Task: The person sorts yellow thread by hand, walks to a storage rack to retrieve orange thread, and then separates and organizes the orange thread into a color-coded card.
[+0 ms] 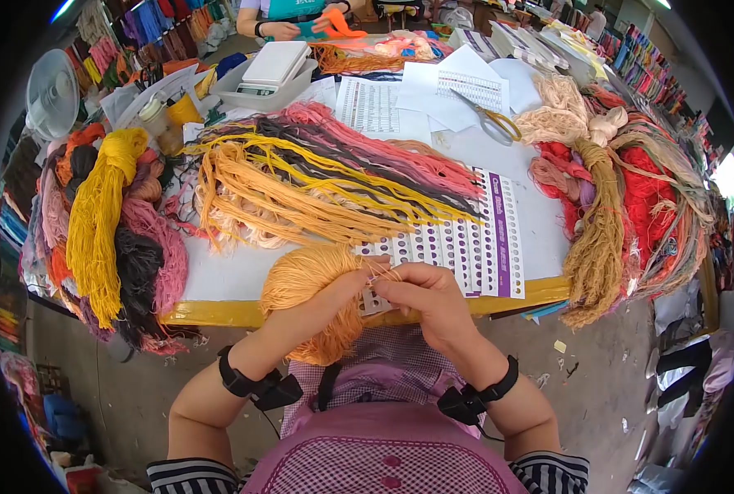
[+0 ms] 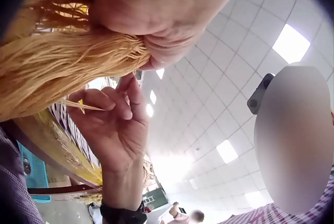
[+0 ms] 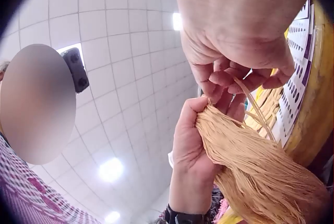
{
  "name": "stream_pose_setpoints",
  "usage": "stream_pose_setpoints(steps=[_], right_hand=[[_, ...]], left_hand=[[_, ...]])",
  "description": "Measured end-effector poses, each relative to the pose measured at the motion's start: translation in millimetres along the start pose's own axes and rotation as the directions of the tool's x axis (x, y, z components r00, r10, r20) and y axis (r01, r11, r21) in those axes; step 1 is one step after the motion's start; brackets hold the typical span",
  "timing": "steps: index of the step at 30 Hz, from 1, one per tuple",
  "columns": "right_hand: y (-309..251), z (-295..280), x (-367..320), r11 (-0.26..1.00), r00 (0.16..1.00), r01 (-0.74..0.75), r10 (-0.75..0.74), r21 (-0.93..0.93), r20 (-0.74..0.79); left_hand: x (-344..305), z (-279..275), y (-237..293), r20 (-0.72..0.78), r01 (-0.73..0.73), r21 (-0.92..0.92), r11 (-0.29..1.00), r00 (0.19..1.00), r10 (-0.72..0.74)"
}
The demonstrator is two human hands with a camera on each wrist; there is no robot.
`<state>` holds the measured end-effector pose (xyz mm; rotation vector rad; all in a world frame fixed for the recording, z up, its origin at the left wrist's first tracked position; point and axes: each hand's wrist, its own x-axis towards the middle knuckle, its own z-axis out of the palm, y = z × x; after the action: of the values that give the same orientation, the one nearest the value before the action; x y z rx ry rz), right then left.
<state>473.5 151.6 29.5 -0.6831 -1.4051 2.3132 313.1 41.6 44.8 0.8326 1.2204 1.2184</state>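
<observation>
A thick hank of light orange thread hangs over the table's front edge. My left hand grips its gathered end, thumb on top in the right wrist view, with the loose strands spreading out below. Close against that end, my right hand pinches a few thin strands between thumb and fingers. Both hands' fingertips nearly meet at the top of the hank. In the left wrist view the hank partly covers the right fingers.
White punched thread cards lie just beyond my hands, under rows of orange, yellow, black and pink thread. More hanks drape over the left edge and tan ones over the right. Scissors lie on papers; another person's hands work opposite.
</observation>
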Motion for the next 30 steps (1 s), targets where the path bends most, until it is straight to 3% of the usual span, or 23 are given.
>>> stream_pose_setpoints(steps=[1, 3, 4, 6, 10, 12, 13, 15, 16, 18, 22, 24, 25, 27, 30], right_hand=[[0.6, 2.0, 0.9, 1.000, 1.000, 0.001, -0.001, 0.000, 0.001], [1.4, 7.7, 4.4, 0.948, 0.993, 0.117, -0.114, 0.296, -0.026], [3.8, 4.2, 6.6, 0.947, 0.993, 0.121, -0.119, 0.296, -0.025], [11.3, -7.1, 11.5, 0.865, 0.980, 0.007, -0.105, 0.502, 0.167], [3.5, 2.9, 8.9, 0.899, 0.982, -0.061, -0.024, 0.433, 0.187], [-2.7, 12.3, 5.2, 0.974, 0.996, -0.050, 0.032, 0.222, 0.081], [-2.9, 14.7, 5.0, 0.974, 0.996, -0.050, 0.032, 0.222, 0.082], [-2.6, 17.6, 4.7, 0.991, 0.995, 0.090, -0.094, 0.097, 0.039], [-0.7, 14.5, 6.1, 0.991, 0.995, 0.090, -0.094, 0.097, 0.040], [7.1, 0.5, 12.2, 0.880, 0.986, -0.013, -0.068, 0.475, 0.152], [9.9, -11.4, 13.9, 0.882, 0.948, -0.152, 0.003, 0.446, 0.318], [-0.8, 10.1, 5.7, 0.969, 0.981, -0.170, 0.151, 0.178, 0.119], [0.2, 10.0, 5.4, 0.969, 0.981, -0.173, 0.154, 0.176, 0.120], [1.7, 8.4, 6.3, 0.983, 0.997, -0.052, 0.040, 0.177, 0.070], [3.3, 1.2, 2.8, 0.990, 0.996, -0.045, 0.033, 0.137, 0.083]], left_hand=[[-0.3, -1.4, -3.8, -0.001, -0.001, 0.001, 1.000, 1.000, 0.001], [0.1, -6.2, -13.0, -0.012, -0.200, -0.030, 0.979, 0.980, 0.200], [0.0, -3.1, -5.9, -0.011, -0.203, -0.025, 0.979, 0.979, 0.202], [0.1, 7.4, 12.0, -0.091, 0.011, -0.414, 0.910, 0.994, -0.054], [-0.4, 10.4, 8.9, -0.014, -0.025, -0.444, 0.896, 1.000, 0.021], [-2.7, 9.8, 6.8, 0.002, 0.030, -0.434, 0.900, 0.999, -0.033], [-3.4, 10.8, 6.8, 0.001, 0.030, -0.434, 0.900, 0.999, -0.033], [-4.7, 13.3, 7.7, -0.039, -0.081, -0.232, 0.969, 0.997, 0.074], [-4.4, 11.3, 7.3, -0.040, -0.082, -0.231, 0.970, 0.996, 0.075], [-3.7, 5.0, 6.7, -0.072, -0.029, -0.349, 0.937, 0.997, 0.004], [-4.0, 5.7, 11.5, -0.100, 0.062, -0.429, 0.901, 0.988, -0.115], [-1.0, 5.1, -2.6, 0.050, 0.078, -0.404, 0.911, 0.997, -0.063], [-1.8, 2.8, -6.5, 0.048, 0.078, -0.407, 0.910, 0.997, -0.063], [-5.2, -5.4, -9.5, 0.032, -0.101, -0.184, 0.978, 0.994, 0.108], [-14.8, -18.2, -9.2, 0.004, -0.064, -0.052, 0.997, 0.998, 0.064]])
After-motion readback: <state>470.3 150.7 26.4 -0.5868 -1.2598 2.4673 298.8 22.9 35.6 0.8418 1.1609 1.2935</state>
